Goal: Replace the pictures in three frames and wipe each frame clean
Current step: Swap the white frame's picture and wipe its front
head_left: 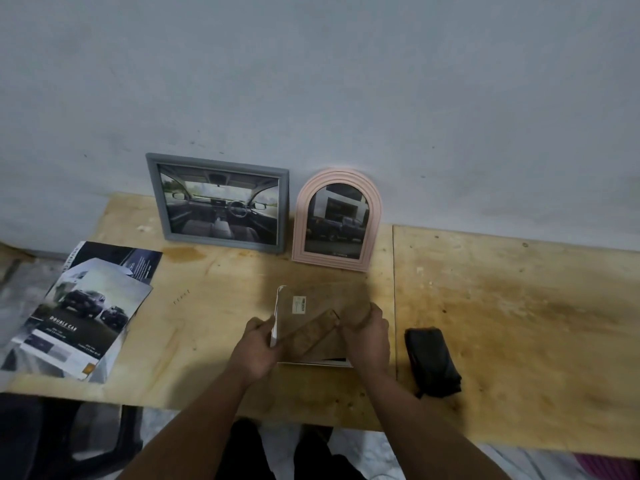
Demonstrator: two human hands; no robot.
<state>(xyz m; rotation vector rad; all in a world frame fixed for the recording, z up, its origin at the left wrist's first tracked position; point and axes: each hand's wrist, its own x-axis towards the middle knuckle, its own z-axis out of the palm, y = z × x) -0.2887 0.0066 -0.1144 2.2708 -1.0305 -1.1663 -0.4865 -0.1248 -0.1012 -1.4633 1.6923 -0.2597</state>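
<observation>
At the near centre of the plywood table [519, 306], a white frame [313, 306] lies face down, brown backing up. Left hand [256, 348] grips its left edge; right hand [367, 334] grips its right side by the stand flap [308, 336]. Grey frame [218, 202] and pink arched frame [337, 220] stand far, against the wall.

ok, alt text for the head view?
Both hands, left hand and right hand, hold a face-down white frame on a plywood table; a grey frame and a pink arched frame lean against the wall.
</observation>
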